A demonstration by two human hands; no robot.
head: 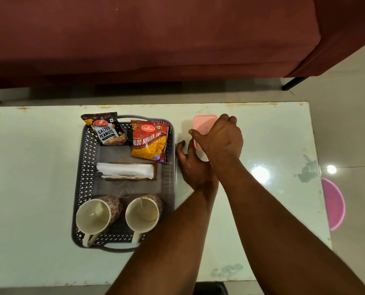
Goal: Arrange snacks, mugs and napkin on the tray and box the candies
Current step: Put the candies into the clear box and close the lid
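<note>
Spanning most of the view, a pale glossy desk carries a loaded grey tray and a pink box, both hands at the box.

Beyond the desk stands a maroon sofa. The perforated tray sits left of centre; on it two empty patterned mugs stand at the near end, a white napkin lies across a brown holder in the middle, and a red Aloo Bhujia packet lies beside a dark Salted Peanuts packet at the far end. The lidded box sits just right of the tray. The right hand presses on its lid, fingers curled over it. The left hand, fingers spread loosely and empty, rests against the box's near-left side. No candies show.
</note>
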